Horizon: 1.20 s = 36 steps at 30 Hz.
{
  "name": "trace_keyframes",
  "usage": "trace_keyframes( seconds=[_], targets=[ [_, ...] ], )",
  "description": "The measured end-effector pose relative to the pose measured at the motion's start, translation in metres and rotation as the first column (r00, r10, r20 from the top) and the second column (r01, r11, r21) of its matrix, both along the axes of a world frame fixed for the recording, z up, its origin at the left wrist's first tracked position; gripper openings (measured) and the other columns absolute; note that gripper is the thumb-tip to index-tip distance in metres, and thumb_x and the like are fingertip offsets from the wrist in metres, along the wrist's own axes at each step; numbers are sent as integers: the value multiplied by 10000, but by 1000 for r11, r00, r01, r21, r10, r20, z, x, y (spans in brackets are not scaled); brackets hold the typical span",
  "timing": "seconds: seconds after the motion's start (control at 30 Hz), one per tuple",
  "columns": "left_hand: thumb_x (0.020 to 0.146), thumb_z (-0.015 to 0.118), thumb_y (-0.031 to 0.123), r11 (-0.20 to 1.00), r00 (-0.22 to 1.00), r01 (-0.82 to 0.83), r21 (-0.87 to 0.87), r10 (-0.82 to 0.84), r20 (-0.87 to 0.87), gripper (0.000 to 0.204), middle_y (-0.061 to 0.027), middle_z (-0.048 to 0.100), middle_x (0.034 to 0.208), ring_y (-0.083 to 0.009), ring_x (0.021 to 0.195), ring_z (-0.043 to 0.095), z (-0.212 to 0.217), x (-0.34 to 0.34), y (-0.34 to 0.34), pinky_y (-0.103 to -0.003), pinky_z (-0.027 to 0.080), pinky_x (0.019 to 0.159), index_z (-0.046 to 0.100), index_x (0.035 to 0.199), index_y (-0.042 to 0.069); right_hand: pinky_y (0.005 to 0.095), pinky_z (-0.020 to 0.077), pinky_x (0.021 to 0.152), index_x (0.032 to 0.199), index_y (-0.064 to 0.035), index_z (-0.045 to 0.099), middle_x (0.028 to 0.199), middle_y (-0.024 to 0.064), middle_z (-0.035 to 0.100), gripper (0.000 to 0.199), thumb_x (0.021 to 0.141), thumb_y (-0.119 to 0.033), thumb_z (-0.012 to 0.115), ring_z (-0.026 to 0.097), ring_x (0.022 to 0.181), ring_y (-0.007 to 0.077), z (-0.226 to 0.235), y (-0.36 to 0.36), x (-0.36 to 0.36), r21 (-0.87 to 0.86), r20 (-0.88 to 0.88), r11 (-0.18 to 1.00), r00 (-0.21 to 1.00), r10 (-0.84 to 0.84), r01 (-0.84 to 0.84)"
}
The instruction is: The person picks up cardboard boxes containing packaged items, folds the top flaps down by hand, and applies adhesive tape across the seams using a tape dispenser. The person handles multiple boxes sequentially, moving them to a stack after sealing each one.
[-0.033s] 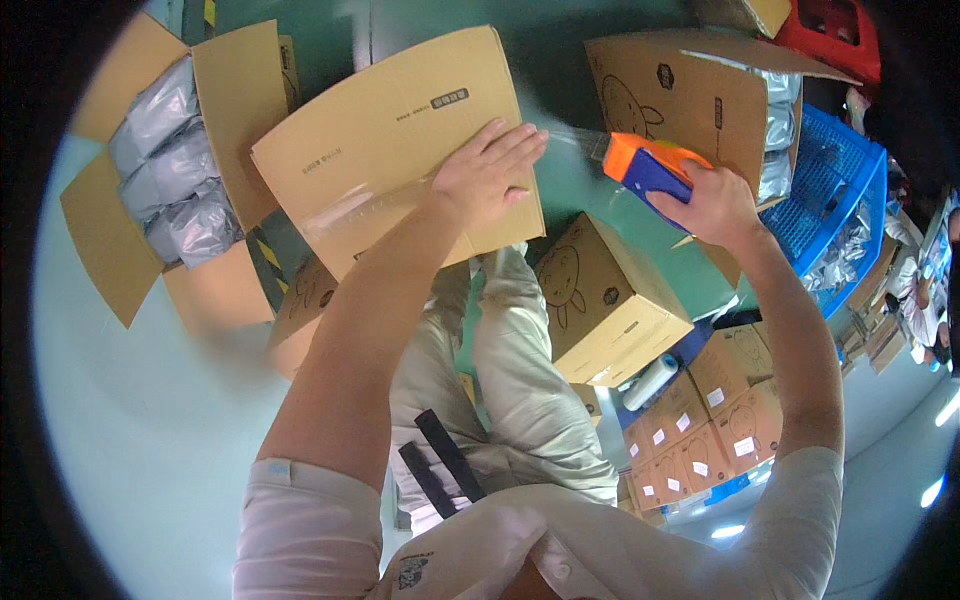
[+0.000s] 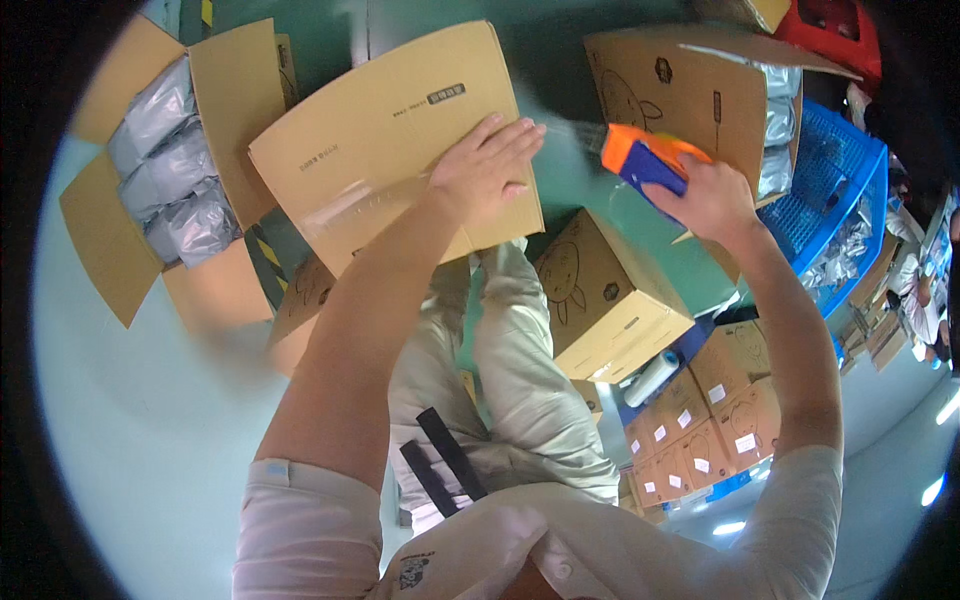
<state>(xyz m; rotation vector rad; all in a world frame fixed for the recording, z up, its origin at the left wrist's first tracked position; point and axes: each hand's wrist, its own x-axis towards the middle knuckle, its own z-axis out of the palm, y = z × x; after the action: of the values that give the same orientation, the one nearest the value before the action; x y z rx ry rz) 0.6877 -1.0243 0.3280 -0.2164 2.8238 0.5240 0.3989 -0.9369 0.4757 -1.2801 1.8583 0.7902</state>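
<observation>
A closed cardboard box (image 2: 380, 120) stands in front of my legs. My left hand (image 2: 487, 168) lies flat on its top near the right edge, fingers stretched out. A strip of clear packing tape (image 2: 345, 205) runs along the box top toward that hand. My right hand (image 2: 715, 200) grips an orange and blue tape gun (image 2: 645, 165), held in the air to the right of the box. Clear tape (image 2: 575, 135) stretches between the tape gun and the box's right edge, by my left fingertips.
An open carton (image 2: 235, 120) of grey plastic packages (image 2: 165, 150) stands at left. Another filled carton (image 2: 690, 110) is at far right, beside a blue crate (image 2: 825, 190) and a red crate (image 2: 868, 50). A box (image 2: 610, 300) sits by my right leg. Stacked cartons (image 2: 700, 430) stand at lower right.
</observation>
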Motion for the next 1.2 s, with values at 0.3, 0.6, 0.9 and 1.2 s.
trace_keyframes(
  seconds=[0.3,0.6,0.9,1.2],
  targets=[
    [996,469,481,999,1000,-15,31,15,12,690,21,251,1649,-142,1526,178,-2,0,-1,-430,92,1258,292,1566,135,485,566,849,1082,-29,692,955,214,725,663,871,-645,568,712,938,381,6,6,10,29,-56,1000,998,-11,12],
    [964,502,512,1000,1000,-10,15,10,-10,723,-2,303,1626,-161,1522,192,-9,2,2,-434,85,1257,342,1543,109,456,573,852,1096,-20,700,1061,191,726,633,897,-605,563,707,1018,340,-62,-20,39,64,-157,996,986,-51,62],
    [954,433,642,974,868,164,-158,-66,491,868,-92,273,1637,-216,1527,188,9,-68,8,-431,82,1253,330,1539,9,451,579,856,1107,-37,710,1066,198,722,623,912,-605,545,711,1016,330,-99,-21,40,6,-110,1000,994,-20,21],
    [977,452,562,987,899,121,-102,-65,434,848,-73,121,1685,-205,1553,71,2,-74,14,-395,34,1258,209,1583,22,458,586,790,1022,-19,696,933,175,742,604,901,-596,567,732,918,343,-17,13,43,-69,-164,997,986,-38,27]
  ],
)
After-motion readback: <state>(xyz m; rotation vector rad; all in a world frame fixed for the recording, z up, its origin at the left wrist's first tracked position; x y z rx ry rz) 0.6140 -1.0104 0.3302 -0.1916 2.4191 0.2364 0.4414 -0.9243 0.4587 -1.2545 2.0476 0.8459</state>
